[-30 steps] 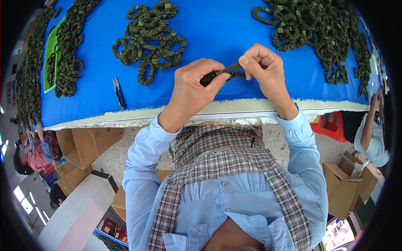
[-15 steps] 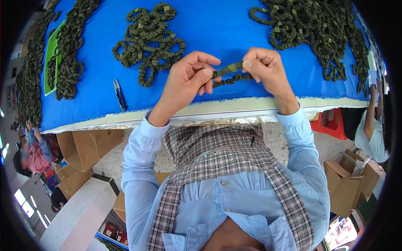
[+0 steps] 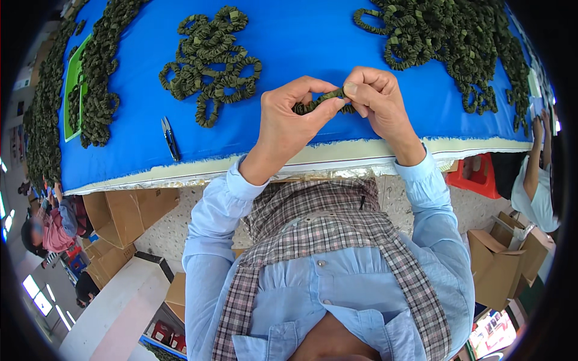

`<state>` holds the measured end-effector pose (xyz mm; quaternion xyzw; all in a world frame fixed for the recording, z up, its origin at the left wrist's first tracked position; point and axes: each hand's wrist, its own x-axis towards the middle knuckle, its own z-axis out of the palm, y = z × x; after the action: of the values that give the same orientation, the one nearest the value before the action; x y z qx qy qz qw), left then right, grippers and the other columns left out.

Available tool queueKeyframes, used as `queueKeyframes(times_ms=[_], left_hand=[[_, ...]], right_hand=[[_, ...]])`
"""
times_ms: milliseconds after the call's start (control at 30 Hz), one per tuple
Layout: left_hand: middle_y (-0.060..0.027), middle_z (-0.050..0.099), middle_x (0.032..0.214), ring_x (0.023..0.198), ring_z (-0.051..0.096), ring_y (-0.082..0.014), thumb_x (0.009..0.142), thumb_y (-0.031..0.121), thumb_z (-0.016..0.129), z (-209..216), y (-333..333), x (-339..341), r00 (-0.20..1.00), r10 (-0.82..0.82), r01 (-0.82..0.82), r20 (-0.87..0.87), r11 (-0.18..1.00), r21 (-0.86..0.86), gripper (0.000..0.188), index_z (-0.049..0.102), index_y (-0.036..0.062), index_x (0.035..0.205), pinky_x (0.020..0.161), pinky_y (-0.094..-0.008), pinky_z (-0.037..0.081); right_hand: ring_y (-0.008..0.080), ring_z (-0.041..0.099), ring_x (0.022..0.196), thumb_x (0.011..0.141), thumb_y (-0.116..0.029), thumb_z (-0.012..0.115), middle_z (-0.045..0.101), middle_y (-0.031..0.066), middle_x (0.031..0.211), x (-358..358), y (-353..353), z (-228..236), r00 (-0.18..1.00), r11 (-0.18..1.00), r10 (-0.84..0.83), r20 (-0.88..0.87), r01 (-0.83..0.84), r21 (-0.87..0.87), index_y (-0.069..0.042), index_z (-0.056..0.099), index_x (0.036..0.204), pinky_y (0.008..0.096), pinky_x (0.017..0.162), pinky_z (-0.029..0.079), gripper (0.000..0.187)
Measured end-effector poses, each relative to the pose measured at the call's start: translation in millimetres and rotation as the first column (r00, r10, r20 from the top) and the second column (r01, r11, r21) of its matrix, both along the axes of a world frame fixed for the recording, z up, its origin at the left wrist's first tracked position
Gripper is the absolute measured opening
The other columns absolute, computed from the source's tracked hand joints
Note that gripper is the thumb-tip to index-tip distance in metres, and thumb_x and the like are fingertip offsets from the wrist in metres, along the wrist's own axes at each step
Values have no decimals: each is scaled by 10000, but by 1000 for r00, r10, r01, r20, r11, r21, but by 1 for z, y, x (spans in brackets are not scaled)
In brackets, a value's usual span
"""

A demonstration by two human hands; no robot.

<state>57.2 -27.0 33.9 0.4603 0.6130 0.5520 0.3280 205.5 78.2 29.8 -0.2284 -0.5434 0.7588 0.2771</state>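
Between my two hands, just above the table's near edge, is one dark green scrunchie (image 3: 305,108). My left hand (image 3: 293,114) grips its left part, with thumb and fingers closed on the band. The thumb and fingertips of my right hand (image 3: 374,99) pinch its right end. Both sets of fingertips nearly meet and cover part of the ring. A loose pile of similar scrunchies (image 3: 211,60) lies beyond my left hand. To the left, thread snips (image 3: 170,138) rest on the blue cloth (image 3: 138,96).
A larger scrunchie heap (image 3: 445,48) covers the far right. More lie at the left around a green tray (image 3: 72,90). Cardboard boxes (image 3: 129,213) stand below the table, with a red stool (image 3: 474,174) at right. Other people (image 3: 57,225) work at both sides.
My left hand has moved right, close to my right hand, and its fingers have closed further. The scrunchie, stretched out before, is now bunched between my fingertips.
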Motion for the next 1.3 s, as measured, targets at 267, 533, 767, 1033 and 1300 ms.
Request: queueKeyframes(times_ms=[267,533,767,1033,1300], left_hand=[[6,591,700,602,485,-7,814,-4,648,-1,-14,-17,992,-102,109,77,990,-89,116,643,-12,930,519,-176,362],[-58,606,835,712,590,-66,855,-61,508,4,-16,-24,936,-200,222,291,974,-45,228,556,-36,1076,610,-213,470],[-3,546,655,617,506,-29,853,-38,523,-7,-11,-31,836,-235,299,495,953,-53,179,560,-13,1026,506,-200,357],[21,597,584,521,452,12,843,100,698,-2,3,-6,979,-105,130,176,983,-131,131,613,5,872,463,-193,288],[27,570,613,534,446,-1,852,31,584,-9,-3,-17,938,-159,211,307,967,-142,39,589,-4,835,473,-194,320]], right_hand=[[30,389,476,853,-86,613,499,-18,534,4,5,-4,999,996,-49,-2,49,-78,-36,641,719,198,537,374,146],[2,411,510,887,-160,662,526,-48,559,0,0,1,962,978,126,241,-161,132,-26,682,788,192,504,334,168],[-14,287,477,928,-241,625,478,-76,586,-2,1,-9,984,997,54,170,-45,-59,-56,613,699,204,429,178,294],[-8,313,511,936,-244,618,480,-73,602,-5,0,-6,987,987,102,124,-85,-135,-62,607,699,203,449,218,299],[-8,320,504,936,-246,618,497,-62,629,-3,1,-9,984,984,77,159,-50,-168,-69,602,703,193,449,227,293]])
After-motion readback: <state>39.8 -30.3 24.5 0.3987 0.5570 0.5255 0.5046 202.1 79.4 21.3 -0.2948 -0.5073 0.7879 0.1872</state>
